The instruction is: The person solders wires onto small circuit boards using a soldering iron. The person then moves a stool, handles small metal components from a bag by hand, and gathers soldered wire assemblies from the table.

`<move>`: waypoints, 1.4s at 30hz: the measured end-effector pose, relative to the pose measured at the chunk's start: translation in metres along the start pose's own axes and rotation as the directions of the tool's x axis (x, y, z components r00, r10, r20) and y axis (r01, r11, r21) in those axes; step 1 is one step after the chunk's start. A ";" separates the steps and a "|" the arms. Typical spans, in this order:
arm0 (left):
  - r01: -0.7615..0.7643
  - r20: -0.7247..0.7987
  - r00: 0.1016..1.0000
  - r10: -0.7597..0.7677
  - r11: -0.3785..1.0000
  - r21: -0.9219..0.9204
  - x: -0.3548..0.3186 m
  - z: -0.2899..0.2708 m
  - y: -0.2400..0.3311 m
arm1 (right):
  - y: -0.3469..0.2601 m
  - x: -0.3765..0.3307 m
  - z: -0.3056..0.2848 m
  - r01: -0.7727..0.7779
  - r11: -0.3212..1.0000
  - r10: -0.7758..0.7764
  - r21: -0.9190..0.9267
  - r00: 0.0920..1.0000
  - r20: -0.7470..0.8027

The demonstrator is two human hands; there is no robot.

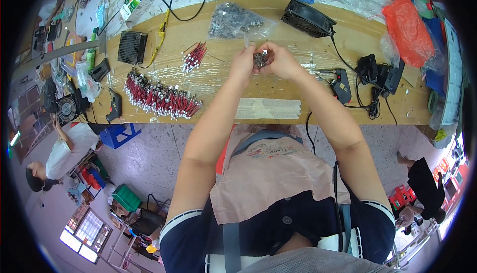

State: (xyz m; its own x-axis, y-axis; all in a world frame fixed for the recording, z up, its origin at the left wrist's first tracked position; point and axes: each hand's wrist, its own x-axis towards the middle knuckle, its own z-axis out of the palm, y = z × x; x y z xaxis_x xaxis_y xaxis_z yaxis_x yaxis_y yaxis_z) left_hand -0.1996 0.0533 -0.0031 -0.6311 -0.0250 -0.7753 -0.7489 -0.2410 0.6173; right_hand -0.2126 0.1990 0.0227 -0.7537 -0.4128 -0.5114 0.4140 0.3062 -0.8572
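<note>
A small clump of dark metal parts (260, 58) sits pinched between both hands, held just above the wooden worktop (348, 39). The left hand (243, 62) grips the clump from one side with its fingers curled in. The right hand (281, 62) closes on it from the other side. The parts are too tiny to tell apart.

Just behind the hands lies a clear bag (234, 22) full of the same kind of dark parts. To the left lies a small bunch of red wires (194, 56), and nearer the worktop's edge a long row of red wires (160, 97). A black glue gun (341, 84) rests to the right, near a black fan (308, 18). A strip of pale tape (268, 108) lies near the front edge.

The clump looks loose. If a finger slips, little parts could likely drop and scatter on the worktop, or roll off onto the floor. They could also snag in the bag, which lies very near the hands.
</note>
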 end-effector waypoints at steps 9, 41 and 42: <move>0.422 0.568 0.817 -0.098 0.772 -0.475 -0.005 -0.019 -0.009 | -0.046 -0.050 0.055 0.254 0.795 -0.406 -0.551 0.897 -0.172; 0.236 0.150 0.971 -0.185 0.819 -0.523 -0.025 -0.041 -0.006 | -0.019 -0.007 0.035 0.403 0.879 -0.438 -0.255 0.893 -0.101; 0.245 0.178 0.969 -0.171 0.770 -0.589 -0.027 -0.034 -0.004 | -0.019 -0.012 0.036 0.400 0.880 -0.435 -0.257 0.895 -0.098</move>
State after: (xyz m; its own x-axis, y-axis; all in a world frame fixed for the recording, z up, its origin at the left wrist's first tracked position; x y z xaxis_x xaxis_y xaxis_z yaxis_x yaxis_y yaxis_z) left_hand -0.1733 0.0223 0.0107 -0.5194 0.1901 -0.8331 -0.6117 -0.7635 0.2071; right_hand -0.1933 0.1672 0.0432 -0.9046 -0.4190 -0.0785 -0.0686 0.3250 -0.9432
